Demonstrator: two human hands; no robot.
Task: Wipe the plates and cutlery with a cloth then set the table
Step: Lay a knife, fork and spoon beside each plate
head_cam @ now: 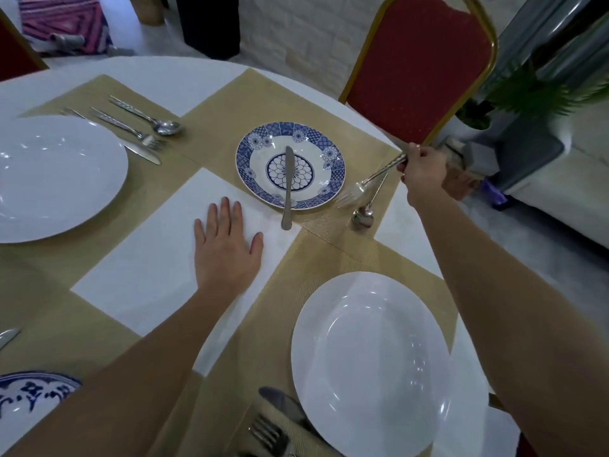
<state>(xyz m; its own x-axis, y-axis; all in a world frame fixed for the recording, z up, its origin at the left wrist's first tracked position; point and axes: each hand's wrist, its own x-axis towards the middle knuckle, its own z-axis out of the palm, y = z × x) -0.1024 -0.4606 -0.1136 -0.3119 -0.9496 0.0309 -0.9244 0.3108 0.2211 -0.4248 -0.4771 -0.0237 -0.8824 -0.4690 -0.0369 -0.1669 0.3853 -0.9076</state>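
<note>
A blue-and-white patterned plate point(290, 164) sits on a beige placemat point(230, 103) at the far side, with a table knife point(288, 188) lying across it, handle over the near rim. My right hand point(423, 169) grips a fork point(361, 188) by its handle, tines blurred just right of the plate. A spoon point(364, 214) lies on the mat beneath the fork. My left hand point(227, 244) rests flat, fingers spread, on the white tablecloth point(148, 258) at the table's middle. No cloth is visible.
White plates sit at left point(52, 178) and near right point(372, 361). A knife, fork and spoon point(138, 127) lie beside the left plate; a fork point(268, 435) and knife point(283, 405) by the near plate. A red chair point(418, 64) stands behind the table. Another patterned plate point(29, 394) shows bottom left.
</note>
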